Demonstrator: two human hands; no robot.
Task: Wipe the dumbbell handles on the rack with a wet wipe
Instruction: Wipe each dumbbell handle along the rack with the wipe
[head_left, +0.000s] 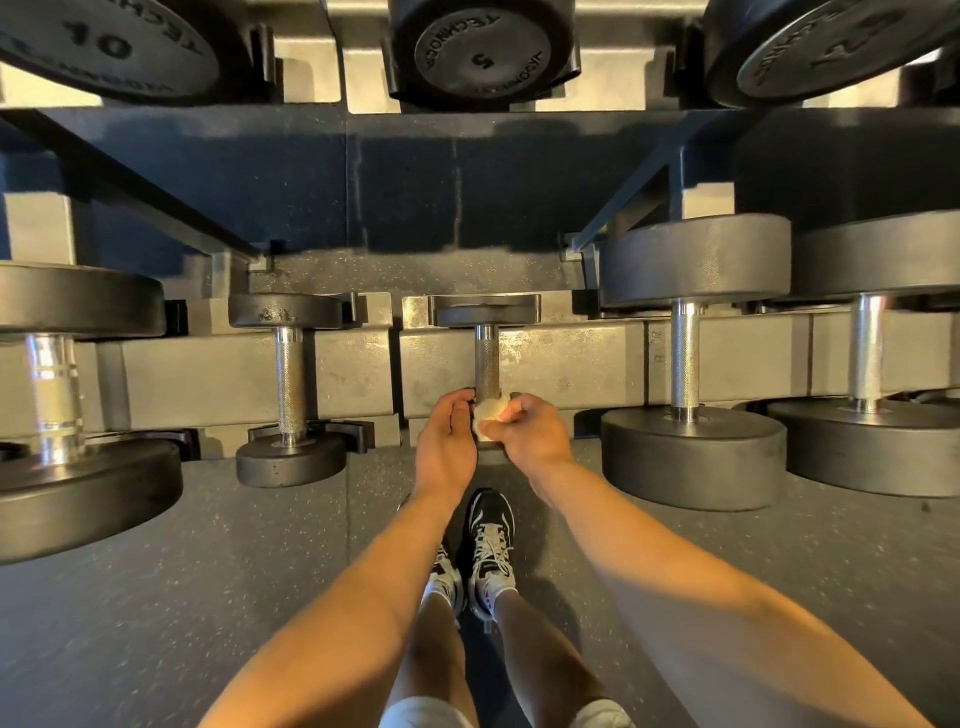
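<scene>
Handles (685, 353) stand in a row on the rack (571, 358), to both sides of the fingers. None shows plainly whether it has been wiped. The middle dumbbell (485, 310) seems the one in hand: the right hand (532, 434) pinches the wipe (490, 411) at the near end of its handle, just ahead of the fingertips. The left hand (447, 441) curls beside the wipe — whether it grips, I cannot tell. The far length looks yet to be done.
</scene>
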